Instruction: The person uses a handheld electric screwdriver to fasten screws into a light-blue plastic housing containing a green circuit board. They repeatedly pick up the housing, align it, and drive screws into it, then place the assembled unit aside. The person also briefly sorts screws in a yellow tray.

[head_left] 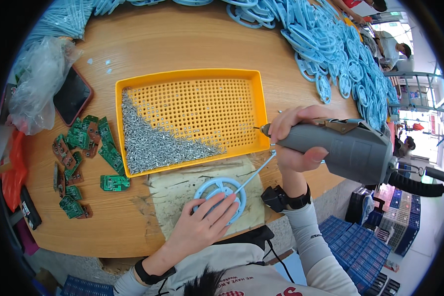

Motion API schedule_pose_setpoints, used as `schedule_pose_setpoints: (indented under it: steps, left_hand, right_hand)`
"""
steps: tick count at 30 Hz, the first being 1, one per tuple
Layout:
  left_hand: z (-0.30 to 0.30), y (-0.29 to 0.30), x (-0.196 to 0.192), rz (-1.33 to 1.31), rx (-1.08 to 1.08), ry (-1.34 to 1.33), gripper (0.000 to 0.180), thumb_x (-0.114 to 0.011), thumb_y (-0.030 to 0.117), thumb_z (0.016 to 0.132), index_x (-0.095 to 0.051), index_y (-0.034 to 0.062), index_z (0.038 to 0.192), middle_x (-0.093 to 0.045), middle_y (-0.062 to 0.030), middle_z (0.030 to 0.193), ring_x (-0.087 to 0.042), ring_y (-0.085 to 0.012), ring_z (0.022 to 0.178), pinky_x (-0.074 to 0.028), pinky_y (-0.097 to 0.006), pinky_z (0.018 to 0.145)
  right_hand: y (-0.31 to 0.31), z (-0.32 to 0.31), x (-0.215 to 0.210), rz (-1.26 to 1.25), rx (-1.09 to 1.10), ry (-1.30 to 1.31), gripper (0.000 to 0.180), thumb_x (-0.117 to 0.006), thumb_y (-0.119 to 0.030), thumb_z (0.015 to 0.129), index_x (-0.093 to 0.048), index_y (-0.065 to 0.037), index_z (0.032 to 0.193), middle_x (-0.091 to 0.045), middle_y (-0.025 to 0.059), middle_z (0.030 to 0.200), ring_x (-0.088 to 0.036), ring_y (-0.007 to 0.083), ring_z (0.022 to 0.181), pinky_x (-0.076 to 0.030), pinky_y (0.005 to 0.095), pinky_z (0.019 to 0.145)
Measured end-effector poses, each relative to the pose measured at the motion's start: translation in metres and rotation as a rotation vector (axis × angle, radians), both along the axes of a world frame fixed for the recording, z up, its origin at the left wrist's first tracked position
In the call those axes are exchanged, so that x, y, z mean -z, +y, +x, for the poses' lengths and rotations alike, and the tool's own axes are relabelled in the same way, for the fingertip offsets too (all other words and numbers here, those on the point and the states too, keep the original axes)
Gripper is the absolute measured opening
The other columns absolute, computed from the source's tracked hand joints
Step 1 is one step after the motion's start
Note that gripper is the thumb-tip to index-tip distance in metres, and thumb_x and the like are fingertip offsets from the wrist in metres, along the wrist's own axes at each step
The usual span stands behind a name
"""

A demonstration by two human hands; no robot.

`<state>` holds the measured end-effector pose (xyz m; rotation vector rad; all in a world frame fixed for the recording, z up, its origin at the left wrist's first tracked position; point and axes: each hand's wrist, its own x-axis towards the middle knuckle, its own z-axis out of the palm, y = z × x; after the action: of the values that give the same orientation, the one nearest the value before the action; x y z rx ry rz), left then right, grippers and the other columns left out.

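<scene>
My left hand (204,222) rests on a light blue plastic ring-shaped part (226,189), its fingers laid across the ring and gripping it against a stained sheet (165,192). A thin blue stem runs from the ring toward the upper right. Wrapped around a grey electric screwdriver (352,150), my right hand (301,140) holds it almost level. Its bit points left, over the right rim of a yellow tray (190,74). Small silver screws (153,145) are heaped in the tray's left and lower part; a few lie among its holes.
Green and brown circuit boards (115,183) lie left of the tray. Beyond them are a phone (72,96) and a clear plastic bag (39,89). Many blue plastic parts (315,44) pile along the far and right table edge. A coiled cord (417,185) trails from the screwdriver.
</scene>
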<state>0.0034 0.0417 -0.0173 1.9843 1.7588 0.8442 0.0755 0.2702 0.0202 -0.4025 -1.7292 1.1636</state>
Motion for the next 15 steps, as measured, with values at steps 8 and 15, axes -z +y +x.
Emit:
schedule_pose_setpoints:
  steps: [8, 15]
  left_hand:
    - [0.021, 0.02, -0.017, -0.19, -0.121, 0.084, 0.067, -0.073, 0.035, 0.072, -0.051, 0.0091, 0.129, -0.045, -0.0113, 0.133, -0.041, -0.0281, 0.123, -0.033, -0.046, 0.099]
    - [0.022, 0.023, -0.017, -0.271, -0.258, 0.045, 0.079, -0.078, 0.036, 0.065, -0.046, 0.0098, 0.133, -0.04, -0.017, 0.132, -0.035, -0.0353, 0.125, -0.026, -0.055, 0.103]
  right_hand:
    - [-0.008, 0.002, 0.005, 0.057, 0.045, -0.083, 0.077, -0.05, -0.073, 0.079, -0.042, -0.001, 0.105, -0.048, 0.0059, 0.06, -0.048, 0.0152, 0.045, -0.043, 0.0277, 0.043]
    - [-0.002, 0.004, -0.01, 0.06, -0.011, 0.13, 0.074, -0.051, -0.071, 0.08, -0.044, -0.002, 0.107, -0.047, 0.0059, 0.058, -0.047, 0.0151, 0.044, -0.04, 0.0272, 0.04]
